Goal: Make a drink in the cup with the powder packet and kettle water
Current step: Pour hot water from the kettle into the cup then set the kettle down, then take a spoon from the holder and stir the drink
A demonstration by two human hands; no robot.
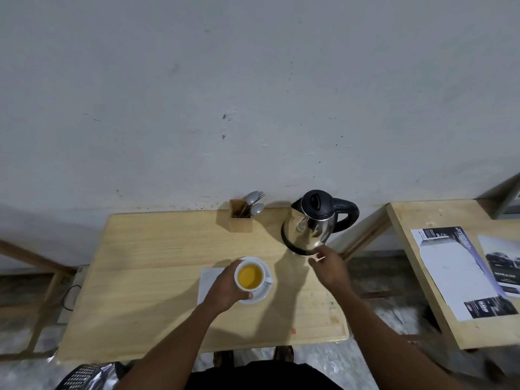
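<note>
Left hand [225, 288] wraps the white cup [250, 276] of orange-yellow drink on its saucer [260, 298], mid-counter [157, 249]. Right hand [329, 267] hangs open and empty just near the steel kettle [312, 220] at far right. Pouring looks done; stirring likely comes next, needing a spoon [257, 209] from the far wooden holder [240, 218].

dim, soft shadows, wide-angle bending, blurred edges

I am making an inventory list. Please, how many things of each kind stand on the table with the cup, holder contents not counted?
Cup: 1
Saucer: 1
Kettle: 1
Wooden cutlery holder: 1
White sheet: 1
Total: 5
</note>
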